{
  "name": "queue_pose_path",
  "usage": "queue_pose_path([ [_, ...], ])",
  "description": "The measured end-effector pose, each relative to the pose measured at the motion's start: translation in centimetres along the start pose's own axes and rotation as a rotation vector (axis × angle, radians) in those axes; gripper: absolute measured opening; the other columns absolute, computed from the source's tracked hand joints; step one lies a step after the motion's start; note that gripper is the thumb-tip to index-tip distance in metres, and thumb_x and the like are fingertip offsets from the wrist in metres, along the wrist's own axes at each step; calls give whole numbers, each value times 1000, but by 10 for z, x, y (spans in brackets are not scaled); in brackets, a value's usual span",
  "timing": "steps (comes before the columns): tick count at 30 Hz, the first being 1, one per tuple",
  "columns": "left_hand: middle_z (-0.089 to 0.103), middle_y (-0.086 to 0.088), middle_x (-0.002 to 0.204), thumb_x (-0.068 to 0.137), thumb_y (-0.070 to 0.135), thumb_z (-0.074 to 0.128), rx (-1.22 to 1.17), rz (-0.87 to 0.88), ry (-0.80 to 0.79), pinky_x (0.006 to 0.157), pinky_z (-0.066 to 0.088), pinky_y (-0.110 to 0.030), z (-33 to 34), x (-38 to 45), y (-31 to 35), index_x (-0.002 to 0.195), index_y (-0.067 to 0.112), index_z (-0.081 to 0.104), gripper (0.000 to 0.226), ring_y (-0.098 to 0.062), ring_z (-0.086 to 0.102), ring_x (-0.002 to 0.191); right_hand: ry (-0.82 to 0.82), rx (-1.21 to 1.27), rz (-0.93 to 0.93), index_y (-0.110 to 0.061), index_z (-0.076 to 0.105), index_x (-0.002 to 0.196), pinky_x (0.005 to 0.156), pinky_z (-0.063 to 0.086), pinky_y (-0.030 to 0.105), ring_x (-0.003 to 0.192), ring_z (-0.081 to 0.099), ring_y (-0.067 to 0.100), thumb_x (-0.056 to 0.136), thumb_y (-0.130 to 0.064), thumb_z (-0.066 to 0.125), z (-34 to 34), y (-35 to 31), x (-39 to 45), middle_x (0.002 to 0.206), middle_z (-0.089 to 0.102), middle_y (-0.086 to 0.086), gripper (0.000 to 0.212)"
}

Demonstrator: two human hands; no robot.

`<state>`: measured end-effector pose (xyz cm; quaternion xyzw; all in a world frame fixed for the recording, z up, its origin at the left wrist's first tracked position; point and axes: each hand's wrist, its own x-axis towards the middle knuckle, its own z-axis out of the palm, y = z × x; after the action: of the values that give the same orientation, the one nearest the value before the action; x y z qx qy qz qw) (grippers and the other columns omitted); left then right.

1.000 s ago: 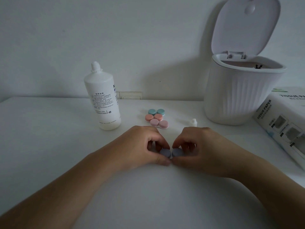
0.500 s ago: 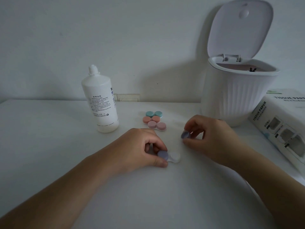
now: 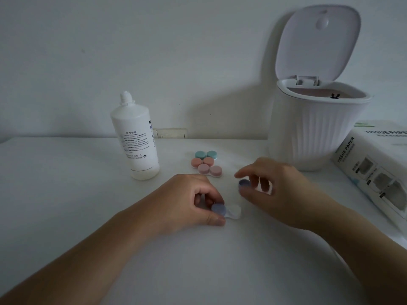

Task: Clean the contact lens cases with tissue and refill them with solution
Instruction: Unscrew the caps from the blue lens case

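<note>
At 10 o'clock stands the solution bottle (image 3: pixel 136 139). The left hand (image 3: pixel 189 201) pinches the lens case (image 3: pixel 226 211), one cup uncovered, on the table (image 3: pixel 66 194). At 2 o'clock from it, the right hand (image 3: pixel 279 186) pinches the loose purple cap (image 3: pixel 244 184)

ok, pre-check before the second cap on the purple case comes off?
1. Left hand grips the purple case at its capped side: ok.
2. First cap off, pinched in the right hand: ok.
3. Right hand free for the next cap: not ok, the first cap is not set down yet.
4. Open well empty: cannot tell.
5. Tissue paper pack close on the right: ok; no tissue pulled out yet.
6. Solution bottle upright, nozzle uncovered: ok.
</note>
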<state>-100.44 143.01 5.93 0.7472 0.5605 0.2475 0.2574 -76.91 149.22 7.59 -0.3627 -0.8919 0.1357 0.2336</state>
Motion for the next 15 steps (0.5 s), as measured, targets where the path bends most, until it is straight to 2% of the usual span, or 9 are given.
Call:
queue_pose_path([
  [1, 64, 21, 88, 60, 61, 78, -3, 1, 0, 65, 45, -18, 0, 0, 1, 93, 44, 73, 38, -2, 56, 75, -66, 52, -2, -39, 69, 109, 62, 42, 15, 74, 56, 7, 83, -49, 67, -3, -1, -2, 82, 59, -15, 27],
  [4, 64, 21, 90, 58, 65, 74, 3, 4, 5, 65, 44, -15, 0, 0, 1, 94, 45, 73, 41, -2, 57, 76, -215, 77, 8, -42, 69, 104, 59, 46, 20, 71, 58, 6, 71, -63, 69, -4, -4, -2, 82, 61, -17, 39],
  [8, 63, 19, 88, 67, 47, 87, 8, 1, 14, 66, 44, -16, 0, 1, 1, 91, 41, 75, 27, -3, 55, 75, -254, 80, 51, -40, 71, 96, 63, 50, 25, 69, 59, 4, 69, -55, 76, 2, -5, -2, 77, 62, -16, 32],
  [12, 61, 17, 92, 74, 38, 88, 5, 12, -7, 70, 46, -17, -1, -1, 1, 101, 39, 77, 29, -1, 55, 76, -251, 143, 80, -39, 72, 92, 64, 50, 28, 65, 58, 3, 71, -49, 80, 4, -5, -2, 77, 65, -13, 24],
  [15, 60, 16, 92, 78, 34, 85, 0, 24, -13, 69, 44, -14, -1, -3, 1, 101, 39, 78, 24, -1, 55, 75, -268, 182, 100, -36, 72, 89, 66, 52, 31, 64, 58, 3, 71, -47, 81, 5, -6, -1, 77, 67, -12, 22],
])
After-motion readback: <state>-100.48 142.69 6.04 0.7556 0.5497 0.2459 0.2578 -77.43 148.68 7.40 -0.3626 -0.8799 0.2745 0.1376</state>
